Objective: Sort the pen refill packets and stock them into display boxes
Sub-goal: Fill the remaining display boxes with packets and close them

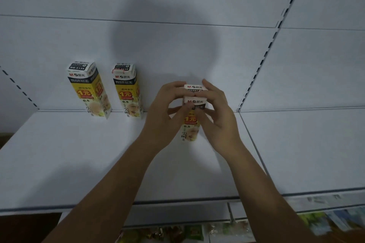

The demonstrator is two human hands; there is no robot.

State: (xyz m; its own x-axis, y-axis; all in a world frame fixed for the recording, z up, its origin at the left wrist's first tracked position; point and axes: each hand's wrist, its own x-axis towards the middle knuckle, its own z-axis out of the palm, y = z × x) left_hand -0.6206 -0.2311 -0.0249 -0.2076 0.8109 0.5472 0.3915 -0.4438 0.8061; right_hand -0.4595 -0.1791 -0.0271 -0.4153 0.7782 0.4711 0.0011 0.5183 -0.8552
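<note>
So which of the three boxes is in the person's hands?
The rightmost box, its top gripped by the left hand and right hand; the left box and middle box stand untouched.

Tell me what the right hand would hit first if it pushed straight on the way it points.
The right hand holds the upright refill box, so beyond that it would likely meet the shelf's white back panel. The two other boxes stand off to the left, out of that line.
</note>
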